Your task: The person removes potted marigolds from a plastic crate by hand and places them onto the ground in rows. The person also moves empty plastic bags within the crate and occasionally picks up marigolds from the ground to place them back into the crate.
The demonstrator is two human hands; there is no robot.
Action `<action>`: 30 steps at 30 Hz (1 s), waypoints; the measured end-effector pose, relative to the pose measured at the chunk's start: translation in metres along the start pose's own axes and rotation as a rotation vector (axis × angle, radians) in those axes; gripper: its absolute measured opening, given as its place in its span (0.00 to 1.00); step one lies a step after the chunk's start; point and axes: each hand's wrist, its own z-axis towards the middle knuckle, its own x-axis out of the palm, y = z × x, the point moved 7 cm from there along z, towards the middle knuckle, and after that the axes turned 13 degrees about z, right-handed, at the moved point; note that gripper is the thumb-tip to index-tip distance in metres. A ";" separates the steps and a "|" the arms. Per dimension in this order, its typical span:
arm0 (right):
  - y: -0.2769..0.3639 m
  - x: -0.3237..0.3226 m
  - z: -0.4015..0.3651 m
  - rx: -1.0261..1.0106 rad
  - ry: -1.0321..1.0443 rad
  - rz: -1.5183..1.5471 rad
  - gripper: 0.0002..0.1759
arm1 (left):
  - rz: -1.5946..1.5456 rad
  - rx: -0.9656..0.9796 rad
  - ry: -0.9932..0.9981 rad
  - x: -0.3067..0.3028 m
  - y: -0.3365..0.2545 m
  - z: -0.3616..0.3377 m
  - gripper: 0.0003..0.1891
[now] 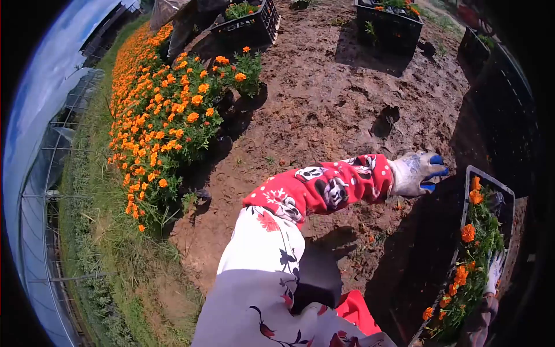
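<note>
My left hand (417,173), in a white knit glove with blue coated fingertips, reaches out to the right with its fingers apart. Nothing shows between them. Just beyond the fingertips stands a black plastic crate (510,194) filled with orange marigolds (467,233) and green leaves. A red sleeve (332,185) with cartoon prints covers my forearm, above a white floral garment (260,243). My right hand is out of view; a patch of red cloth (355,312) shows at the bottom.
Another person's gloved hand (495,270) is at the crate's far side. Muddy ground (300,115) has footprints. Marigold plants (162,127) stand in a dense row at left. More black crates (388,29) stand at the back, one (248,26) near the row. A plastic-covered greenhouse (34,191) lies far left.
</note>
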 end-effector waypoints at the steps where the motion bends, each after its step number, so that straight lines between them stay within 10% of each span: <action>1: -0.004 -0.001 -0.001 0.010 0.000 0.002 0.31 | -0.054 -0.128 -0.035 0.006 0.048 -0.048 0.25; 4: -0.009 -0.003 0.001 0.007 -0.028 0.043 0.31 | -0.051 -0.972 -0.182 -0.007 0.168 -0.245 0.31; 7: -0.024 -0.009 0.015 0.002 -0.081 0.128 0.30 | -0.465 -1.598 -0.808 -0.015 0.211 -0.449 0.31; 12: -0.049 -0.042 0.042 -0.199 -0.328 0.534 0.29 | 0.361 -2.272 -0.942 -0.136 0.243 -0.645 0.52; 16: 0.128 -0.187 -0.043 -0.401 -0.392 1.345 0.27 | 0.384 -2.205 -0.731 -0.205 0.309 -0.669 0.51; 22: 0.326 -0.250 -0.109 -0.755 -0.153 0.907 0.22 | 0.450 -2.079 -0.604 -0.186 0.282 -0.679 0.49; 30: 0.399 -0.247 -0.123 -0.997 0.089 0.883 0.21 | 0.311 -1.884 -0.360 -0.170 0.305 -0.620 0.47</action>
